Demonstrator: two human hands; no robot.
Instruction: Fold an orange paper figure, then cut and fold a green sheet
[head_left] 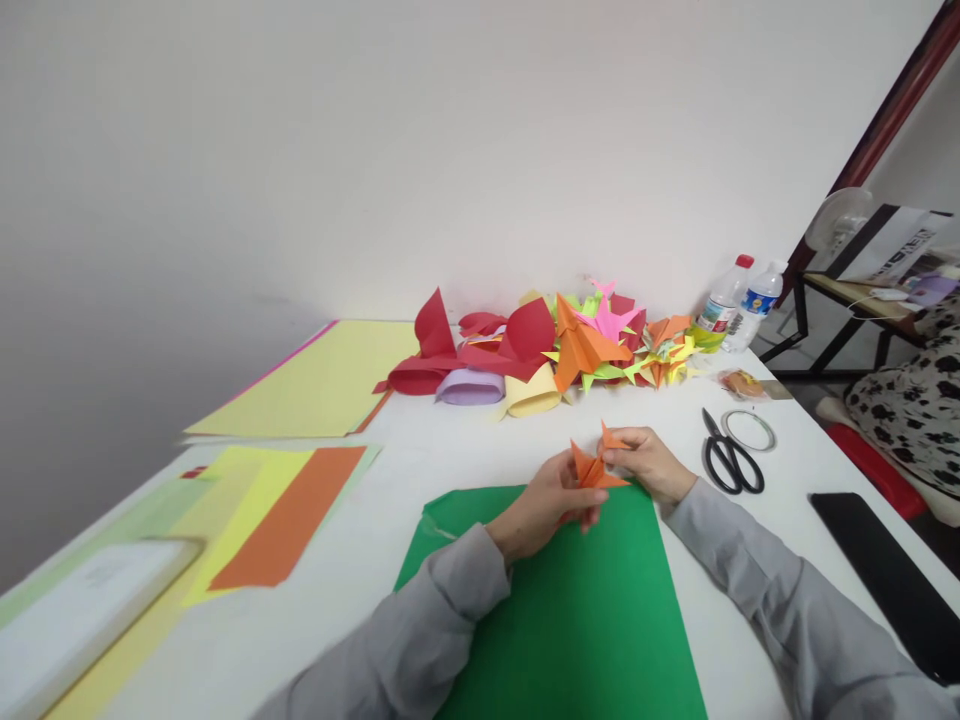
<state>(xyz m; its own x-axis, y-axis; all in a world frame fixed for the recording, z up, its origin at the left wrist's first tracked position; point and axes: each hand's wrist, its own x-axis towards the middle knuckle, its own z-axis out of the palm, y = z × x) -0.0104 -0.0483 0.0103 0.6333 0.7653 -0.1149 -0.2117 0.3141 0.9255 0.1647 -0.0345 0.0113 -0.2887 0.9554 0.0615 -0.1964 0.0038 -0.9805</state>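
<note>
A small folded orange paper figure (594, 472) with several pointed tips is held up between both hands, above the far part of a green sheet (577, 600). My left hand (551, 500) pinches its near left side, the fingers partly behind the paper. Closed on the upper right point is my right hand (645, 460), thumb and fingers pressed together. Beyond the hands lies a pile of folded paper pieces, among them a larger orange star-like figure (585, 345), a pink one (607, 318) and red curled shapes (517, 340).
Black-handled scissors (731, 460) and a roll of tape (748, 430) lie to the right, with a black flat object (885, 580) nearer. Two bottles (724, 300) stand at the back right. Coloured paper sheets (292, 515) and a white box (90, 610) are on the left. A person sits at far right.
</note>
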